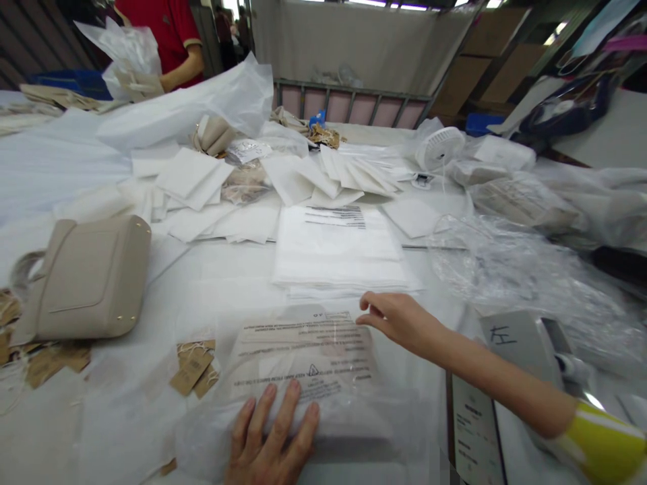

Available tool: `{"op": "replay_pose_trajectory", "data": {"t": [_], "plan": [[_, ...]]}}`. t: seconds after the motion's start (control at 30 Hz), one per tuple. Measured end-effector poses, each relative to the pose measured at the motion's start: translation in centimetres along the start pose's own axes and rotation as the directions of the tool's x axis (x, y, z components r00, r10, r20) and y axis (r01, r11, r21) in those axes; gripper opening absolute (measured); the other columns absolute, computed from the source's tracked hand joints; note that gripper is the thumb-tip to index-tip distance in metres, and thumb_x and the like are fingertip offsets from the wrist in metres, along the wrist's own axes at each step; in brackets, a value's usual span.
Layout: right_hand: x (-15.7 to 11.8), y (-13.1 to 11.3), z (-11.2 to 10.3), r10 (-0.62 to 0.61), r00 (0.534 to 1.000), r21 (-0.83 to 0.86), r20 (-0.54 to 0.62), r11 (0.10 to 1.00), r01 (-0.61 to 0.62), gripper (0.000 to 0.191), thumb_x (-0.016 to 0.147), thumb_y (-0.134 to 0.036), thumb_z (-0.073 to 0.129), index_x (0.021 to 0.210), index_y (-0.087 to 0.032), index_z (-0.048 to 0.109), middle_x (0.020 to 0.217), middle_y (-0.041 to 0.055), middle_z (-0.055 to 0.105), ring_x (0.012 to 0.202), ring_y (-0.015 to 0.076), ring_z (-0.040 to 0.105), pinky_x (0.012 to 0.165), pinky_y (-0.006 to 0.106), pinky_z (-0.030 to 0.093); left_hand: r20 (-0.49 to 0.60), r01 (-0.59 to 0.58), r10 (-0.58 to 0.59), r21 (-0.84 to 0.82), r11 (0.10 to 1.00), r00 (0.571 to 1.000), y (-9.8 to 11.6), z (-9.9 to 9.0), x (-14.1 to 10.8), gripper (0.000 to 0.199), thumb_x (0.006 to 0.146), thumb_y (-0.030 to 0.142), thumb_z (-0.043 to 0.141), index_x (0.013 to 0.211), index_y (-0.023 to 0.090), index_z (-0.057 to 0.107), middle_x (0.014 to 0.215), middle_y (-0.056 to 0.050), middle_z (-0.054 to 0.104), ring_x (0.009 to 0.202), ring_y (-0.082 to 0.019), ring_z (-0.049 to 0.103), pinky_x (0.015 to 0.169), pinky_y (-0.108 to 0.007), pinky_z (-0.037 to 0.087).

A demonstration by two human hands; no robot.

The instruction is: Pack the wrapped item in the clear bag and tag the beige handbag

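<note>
Near centre, I see a filled, clear plastic bag (290, 351), wrinkled, its black print (298, 327) inverted; "KEEP AWAY FROM BABIES" is legible beside a triangle (313, 370), much else blurred. The left hand (270, 441), fingers spread, lies on its near side; the right hand (391, 318), fingers curled, thumb apart, is at its far right corner.
</note>
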State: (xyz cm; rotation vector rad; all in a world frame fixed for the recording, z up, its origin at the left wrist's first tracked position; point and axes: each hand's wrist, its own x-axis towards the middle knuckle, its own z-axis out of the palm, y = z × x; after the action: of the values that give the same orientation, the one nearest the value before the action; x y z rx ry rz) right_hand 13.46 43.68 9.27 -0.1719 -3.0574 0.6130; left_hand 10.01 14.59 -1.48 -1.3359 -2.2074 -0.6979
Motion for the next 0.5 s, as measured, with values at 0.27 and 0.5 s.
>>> {"op": "replay_pose_trajectory", "data": {"t": [0.27,0.5], "plan": [[-6.9,-7.5,6.6,-0.332,0.903,-0.171,-0.272,0.94,0.294,0.028,0.101,-0.018,0.036,0.119,-0.013,0.057,0.123,0.0139,0.062,0.114,0.0249,0.059,0.093,0.041,0.051,0.07,-0.028,0.035,-0.098,0.995,0.997,-1.8,-1.8,1.2,0.042,0.088,0.045,0.061,0.127,0.031,0.058,0.138,-0.006,0.053,0.13,-0.029,0.041,0.115,-0.045,0.021],[-7.3,-6.0,8.9,-0.356,0.879,-0.235,-0.318,0.928,0.291,0.027,0.1,-0.017,0.041,0.12,-0.013,0.058,0.127,0.0145,0.059,0.118,0.0248,0.056,0.095,0.042,0.051,0.228,0.701,-0.663,-0.234,0.674,0.713,-9.3,-5.1,-2.5,0.094,0.072,0.059,0.074,0.145,0.02,0.029,0.121,-0.014,0.062,0.099,-0.029,0.063,0.079,-0.041,0.055]]}}
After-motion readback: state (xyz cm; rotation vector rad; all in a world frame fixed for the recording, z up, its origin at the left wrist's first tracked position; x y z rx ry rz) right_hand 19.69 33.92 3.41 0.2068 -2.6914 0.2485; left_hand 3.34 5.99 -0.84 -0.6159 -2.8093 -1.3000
